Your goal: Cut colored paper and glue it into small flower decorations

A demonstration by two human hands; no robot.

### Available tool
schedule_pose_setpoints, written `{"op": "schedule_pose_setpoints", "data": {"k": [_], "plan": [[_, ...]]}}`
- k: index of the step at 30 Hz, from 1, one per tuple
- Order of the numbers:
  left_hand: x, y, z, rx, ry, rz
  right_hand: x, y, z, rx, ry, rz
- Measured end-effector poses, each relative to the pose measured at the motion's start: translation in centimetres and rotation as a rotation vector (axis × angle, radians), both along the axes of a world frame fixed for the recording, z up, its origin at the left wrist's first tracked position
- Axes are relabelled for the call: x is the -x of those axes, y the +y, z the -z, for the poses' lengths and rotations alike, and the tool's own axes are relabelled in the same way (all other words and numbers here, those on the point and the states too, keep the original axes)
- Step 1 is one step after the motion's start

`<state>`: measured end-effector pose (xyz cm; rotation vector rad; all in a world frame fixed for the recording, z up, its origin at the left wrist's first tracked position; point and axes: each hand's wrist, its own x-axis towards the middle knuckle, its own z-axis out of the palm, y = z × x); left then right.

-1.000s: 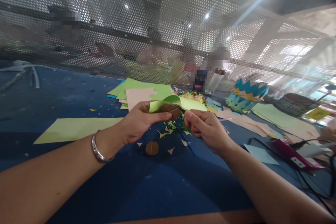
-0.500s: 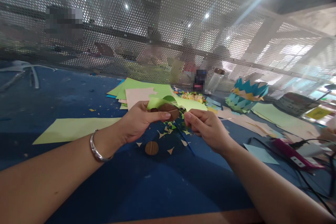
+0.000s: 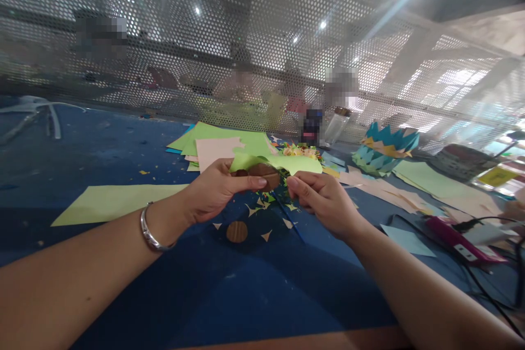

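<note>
Blue tabletop (image 3: 246,295) below green strip (image 3: 301,164)
Pinched with brown piece (image 3: 270,180) in left hand (image 3: 223,186); crosswise toward curled right hand (image 3: 322,197), contents unclear.

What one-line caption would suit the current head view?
Left grip holding a brown piece and curved green paper, closed right grip close by, over paper scraps on a blue table.

Magenta power strip (image 3: 447,235), capped bottle (image 3: 337,128) near a perforated screen (image 3: 287,27)

A hand could pass over the blue table (image 3: 254,295) at lower centre; a power strip (image 3: 449,238) (low-lying) obstructs lower right.
</note>
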<state>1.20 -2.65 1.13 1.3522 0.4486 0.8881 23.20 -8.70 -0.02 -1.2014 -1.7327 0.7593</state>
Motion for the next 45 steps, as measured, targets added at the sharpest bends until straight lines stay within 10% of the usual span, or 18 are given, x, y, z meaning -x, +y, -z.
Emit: {"op": "schedule_pose_setpoints", "data": {"k": [45], "plan": [[0.4,1.0,1.1,-0.041,0.057,0.1,0.2,-0.2,-0.8,-0.098,-0.267,0.053]]}}
